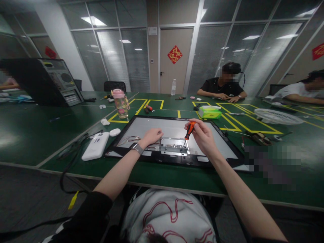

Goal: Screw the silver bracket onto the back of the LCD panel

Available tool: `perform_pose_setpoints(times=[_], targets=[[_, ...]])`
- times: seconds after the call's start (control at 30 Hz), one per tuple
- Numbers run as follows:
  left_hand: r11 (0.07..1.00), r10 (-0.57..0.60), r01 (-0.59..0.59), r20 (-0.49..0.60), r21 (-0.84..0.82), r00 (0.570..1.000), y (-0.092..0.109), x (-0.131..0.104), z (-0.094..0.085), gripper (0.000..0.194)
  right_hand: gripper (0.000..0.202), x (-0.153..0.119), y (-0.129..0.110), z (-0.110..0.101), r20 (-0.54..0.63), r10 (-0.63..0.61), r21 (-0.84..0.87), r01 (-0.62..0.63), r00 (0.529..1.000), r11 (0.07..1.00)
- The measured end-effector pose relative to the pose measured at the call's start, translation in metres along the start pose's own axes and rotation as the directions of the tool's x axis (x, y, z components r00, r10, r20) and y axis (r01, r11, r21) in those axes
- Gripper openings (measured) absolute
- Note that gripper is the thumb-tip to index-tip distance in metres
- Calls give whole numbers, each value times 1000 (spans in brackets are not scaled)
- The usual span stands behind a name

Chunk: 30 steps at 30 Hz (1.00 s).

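Observation:
An orange and black screwdriver (190, 130) is in my right hand (201, 134), its shaft pointing down at the right end of a small metal box (174, 145). That box lies near the front edge of a flat black-framed panel (164, 126) with a pale surface. My left hand (152, 137), a watch on its wrist, rests over the panel at the box's upper left corner. Its fingers are curled, and what they hold, if anything, is too small to make out. Thin cables (131, 139) run across the panel to the left of my wrist.
A white power bank (95, 146) and a pink-lidded bottle (120, 104) stand left of the panel. Behind it are a green tissue pack (209, 112) and a clear bottle (173, 87). A computer case (59, 81) is at far left. Two people sit at right.

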<state>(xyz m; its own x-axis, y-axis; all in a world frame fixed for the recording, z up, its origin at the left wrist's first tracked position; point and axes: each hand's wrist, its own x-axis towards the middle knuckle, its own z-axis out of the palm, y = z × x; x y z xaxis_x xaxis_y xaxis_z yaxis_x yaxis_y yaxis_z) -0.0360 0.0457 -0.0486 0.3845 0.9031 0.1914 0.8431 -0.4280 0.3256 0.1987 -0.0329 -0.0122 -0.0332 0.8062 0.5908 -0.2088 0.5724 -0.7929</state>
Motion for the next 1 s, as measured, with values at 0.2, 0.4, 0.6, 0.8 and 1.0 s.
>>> perform_pose_setpoints(times=[0.2,0.4,0.6,0.8,1.0], targets=[[1000,4,-4,4,2,1000,1,0,1,30,20,0,-2,0,-66,16,30,-14,998,999],[1000,-1,1,6,3,1000,0,0,1,31,28,1,-1,-1,-58,50,59,-46,997,997],[1000,-10,10,6,9,1000,1,0,-1,31,24,1,0,1,-51,36,67,-33,998,997],[1000,-2,2,3,9,1000,-1,1,2,32,25,1,-2,-2,-43,68,59,-65,997,996],[1000,3,-3,4,10,1000,-1,0,1,30,28,0,-3,0,-38,69,23,-68,997,997]])
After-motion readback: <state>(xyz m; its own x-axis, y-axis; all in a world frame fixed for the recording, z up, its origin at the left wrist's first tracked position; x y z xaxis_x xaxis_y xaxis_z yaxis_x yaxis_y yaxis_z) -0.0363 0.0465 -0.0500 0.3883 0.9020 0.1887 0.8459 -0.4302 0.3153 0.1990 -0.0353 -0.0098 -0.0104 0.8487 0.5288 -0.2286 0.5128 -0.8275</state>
